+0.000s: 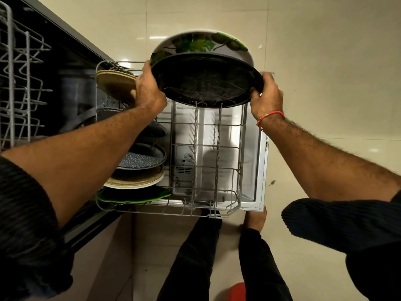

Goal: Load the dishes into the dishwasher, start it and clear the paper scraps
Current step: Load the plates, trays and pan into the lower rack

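My left forearm (91, 146) covers much of the dark speckled plates (141, 157) standing in the pulled-out grey wire lower rack (230, 166), so I cannot count them. The round black marbled plate (206, 81) hides most of the white leaf-printed plate (195, 43) behind it. The grey wire upper rack (19, 79) is cut off by the left edge, and the red object (237, 291) on the floor by the bottom edge.

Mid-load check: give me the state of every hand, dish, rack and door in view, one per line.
Left hand: grips black marbled plate's left rim.
Right hand: grips its right rim.
Black marbled plate: held over rack, leaf-patterned plate stacked behind.
Grey wire lower rack: pulled out, right side unfilled.
Upright plates: slotted at left.
Dishwasher door: open.
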Demonstrator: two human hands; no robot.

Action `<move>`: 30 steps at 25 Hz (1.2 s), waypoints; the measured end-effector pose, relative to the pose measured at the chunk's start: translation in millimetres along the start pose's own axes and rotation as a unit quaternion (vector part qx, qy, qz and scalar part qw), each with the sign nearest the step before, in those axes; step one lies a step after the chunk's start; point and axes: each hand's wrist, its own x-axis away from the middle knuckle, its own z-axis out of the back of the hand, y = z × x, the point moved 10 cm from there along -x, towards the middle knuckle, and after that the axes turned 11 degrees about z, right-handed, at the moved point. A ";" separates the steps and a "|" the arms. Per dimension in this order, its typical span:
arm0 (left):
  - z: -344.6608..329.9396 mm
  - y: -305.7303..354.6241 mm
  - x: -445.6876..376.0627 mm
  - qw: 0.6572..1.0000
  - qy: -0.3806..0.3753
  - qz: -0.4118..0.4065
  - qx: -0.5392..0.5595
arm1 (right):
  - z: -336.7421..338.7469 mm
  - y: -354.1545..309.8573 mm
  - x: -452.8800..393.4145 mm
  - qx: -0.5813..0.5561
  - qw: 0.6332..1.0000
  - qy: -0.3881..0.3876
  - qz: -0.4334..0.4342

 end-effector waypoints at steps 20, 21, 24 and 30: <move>-16.4 -28.8 45.4 0.989 -0.145 -0.038 -0.021 | -25.6 -35.0 47.5 0.074 0.973 -0.190 0.111; -13.6 -24.6 50.7 0.991 -0.123 -0.048 0.007 | -20.9 -38.0 50.6 0.069 0.975 -0.177 0.118; -0.4 -21.7 74.0 0.995 -0.059 -0.053 0.067 | -1.5 -47.4 64.5 0.053 0.983 -0.131 0.117; 73.4 -47.7 186.2 0.990 0.015 -0.055 0.133 | 24.8 -135.1 138.4 -0.048 0.975 -0.161 0.148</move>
